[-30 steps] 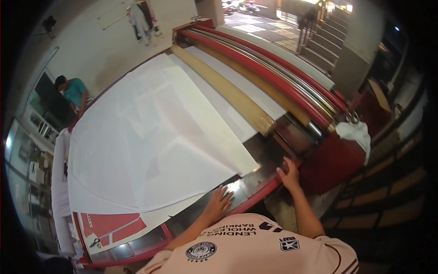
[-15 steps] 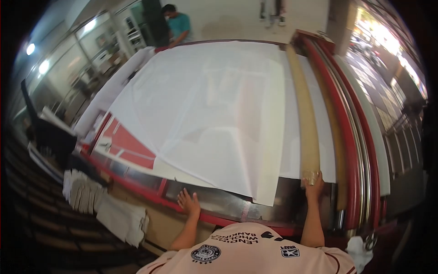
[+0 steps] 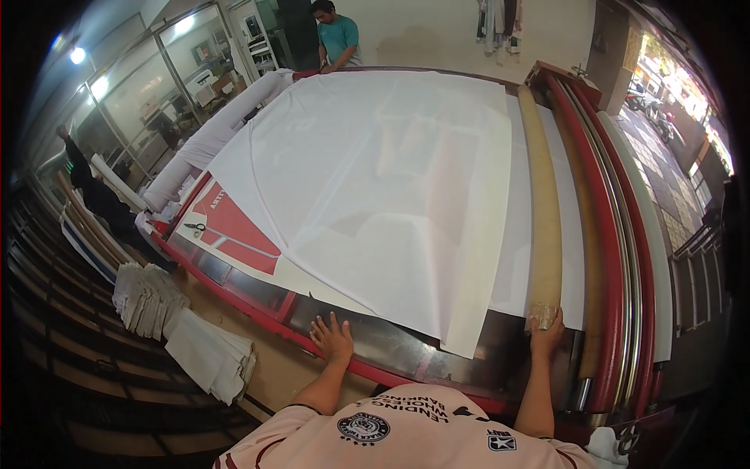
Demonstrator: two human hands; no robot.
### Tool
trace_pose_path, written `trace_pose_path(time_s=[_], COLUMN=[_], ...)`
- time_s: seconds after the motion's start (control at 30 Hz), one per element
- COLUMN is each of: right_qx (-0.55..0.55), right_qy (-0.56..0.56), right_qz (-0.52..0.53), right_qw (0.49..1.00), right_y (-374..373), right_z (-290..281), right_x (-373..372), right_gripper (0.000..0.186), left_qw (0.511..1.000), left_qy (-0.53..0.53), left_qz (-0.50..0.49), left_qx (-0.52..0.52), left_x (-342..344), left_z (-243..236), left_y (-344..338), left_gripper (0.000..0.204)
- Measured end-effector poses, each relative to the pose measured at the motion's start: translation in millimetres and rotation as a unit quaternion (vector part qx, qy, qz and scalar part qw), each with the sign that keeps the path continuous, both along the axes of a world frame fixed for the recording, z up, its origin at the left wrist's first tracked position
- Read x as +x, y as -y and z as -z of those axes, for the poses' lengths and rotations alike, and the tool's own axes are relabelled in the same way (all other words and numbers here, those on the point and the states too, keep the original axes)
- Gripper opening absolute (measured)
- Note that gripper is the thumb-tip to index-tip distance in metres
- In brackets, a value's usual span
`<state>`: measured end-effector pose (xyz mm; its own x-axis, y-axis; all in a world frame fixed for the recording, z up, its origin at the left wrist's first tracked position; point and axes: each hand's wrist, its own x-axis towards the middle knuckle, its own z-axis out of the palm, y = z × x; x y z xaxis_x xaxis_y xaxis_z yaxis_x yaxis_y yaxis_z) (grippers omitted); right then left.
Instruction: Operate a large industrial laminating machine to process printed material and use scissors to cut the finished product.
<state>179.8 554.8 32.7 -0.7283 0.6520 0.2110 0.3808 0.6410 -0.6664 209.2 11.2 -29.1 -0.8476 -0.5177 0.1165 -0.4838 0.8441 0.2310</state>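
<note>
A right hand (image 3: 548, 334) is gripping the near end of a tan tube (image 3: 542, 203) on white paper (image 3: 516, 266); the left hand (image 3: 333, 341) is spreading over the worktop (image 3: 391, 331). Even, straight handling is looking wisest.

A red roller machine (image 3: 600, 250) marks this workshop.

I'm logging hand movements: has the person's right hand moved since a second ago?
Yes: inward from the red table edge, where it was, to the near end of the tan roll, where the right hand is now.
</note>
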Motion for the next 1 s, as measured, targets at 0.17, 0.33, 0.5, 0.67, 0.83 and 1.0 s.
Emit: trace_pose_path(time_s=[0.17, 0.33, 0.5, 0.67, 0.83, 1.0], right_qx=[-0.003, 0.004, 0.008, 0.053, 0.037, -0.002], right_qy=[-0.014, -0.01, -0.005, -0.035, -0.042, -0.018], right_qz=[0.002, 0.004, 0.012, -0.003, 0.002, 0.013], right_qw=[1.0, 1.0, 1.0, 0.998, 0.998, 1.0], right_y=[0.1, -0.4, -1.5, -5.4, -2.9, 1.8], right_z=[0.6, 0.1, 2.5, 8.7, 6.9, 0.4], right_x=[0.2, 0.0, 0.0, 0.1, -0.4, -0.1], right_gripper=[0.091, 0.09, 0.091, 0.088, 0.087, 0.09], left_qw=[1.0, 1.0, 0.999, 1.0, 1.0, 1.0], left_qy=[0.002, 0.006, 0.042, 0.021, 0.008, 0.007], left_qz=[0.0, -0.003, -0.003, -0.005, -0.002, 0.0], left_qx=[-0.007, 0.001, 0.007, 0.0, -0.01, -0.006], left_x=[-0.9, -1.7, -1.8, -2.6, -1.7, -1.4], left_z=[-0.8, -5.8, -9.0, -1.8, 0.2, -6.1], left_y=[0.1, -0.3, 0.0, 1.0, 0.9, -1.3], left_gripper=[0.06, 0.061, 0.063, 0.061, 0.06, 0.06])
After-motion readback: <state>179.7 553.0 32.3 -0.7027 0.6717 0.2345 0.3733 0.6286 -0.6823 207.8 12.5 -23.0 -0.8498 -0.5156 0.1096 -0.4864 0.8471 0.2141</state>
